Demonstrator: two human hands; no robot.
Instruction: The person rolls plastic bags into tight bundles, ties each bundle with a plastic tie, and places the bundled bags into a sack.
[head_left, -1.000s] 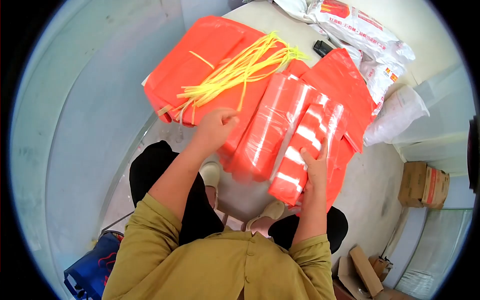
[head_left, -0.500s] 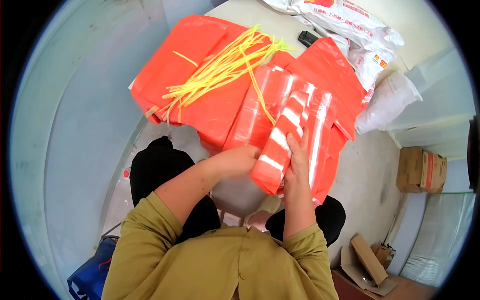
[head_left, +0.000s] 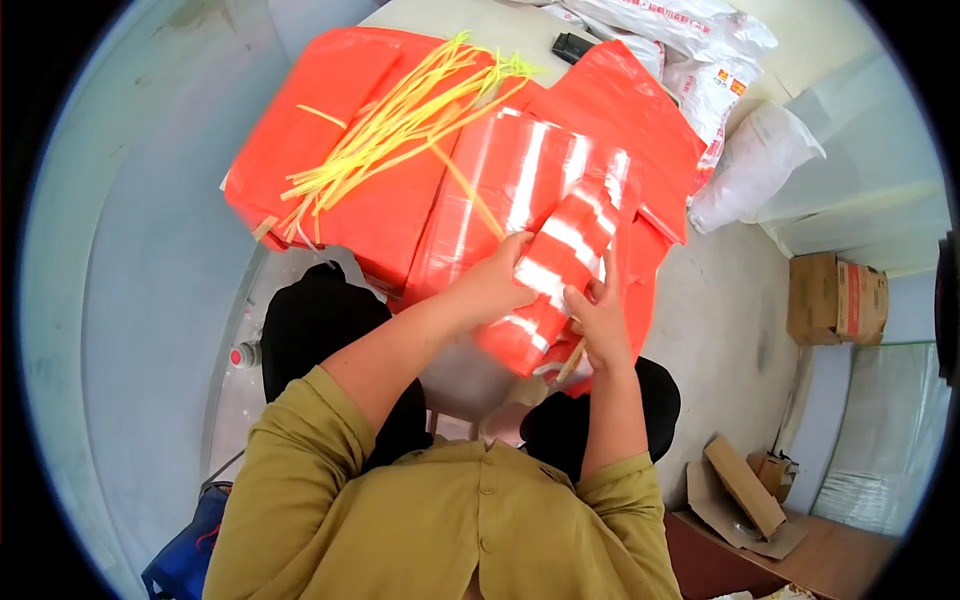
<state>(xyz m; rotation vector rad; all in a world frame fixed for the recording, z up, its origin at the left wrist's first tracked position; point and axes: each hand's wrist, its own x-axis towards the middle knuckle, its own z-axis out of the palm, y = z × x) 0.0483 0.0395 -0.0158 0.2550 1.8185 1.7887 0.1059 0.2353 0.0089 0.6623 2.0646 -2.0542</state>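
A folded bundle of red plastic bags (head_left: 560, 250), shiny and tilted, is between my two hands. My left hand (head_left: 495, 280) grips its left edge, fingertips on the upper side. One yellow tie strip (head_left: 468, 190) reaches down to those fingertips; I cannot tell whether it is pinched there. My right hand (head_left: 603, 325) holds the lower right edge, thumb in front and the other fingers partly hidden behind. Beneath the bundle lie more stacked red plastic bags (head_left: 480, 215). A heap of yellow tie strips (head_left: 390, 130) rests on the red stack at the left.
The pale table (head_left: 440, 17) shows at the back, with a black object (head_left: 572, 47) on it. White printed sacks (head_left: 710, 85) and a white bag (head_left: 755, 165) stand at the right. Cardboard boxes (head_left: 835, 300) sit by the wall, and a blue bag (head_left: 188, 545) at lower left.
My left hand has moved up along the bundle's left edge, and my right thumb lies lower on it. The single yellow strip has shifted. The whole view has moved slightly.
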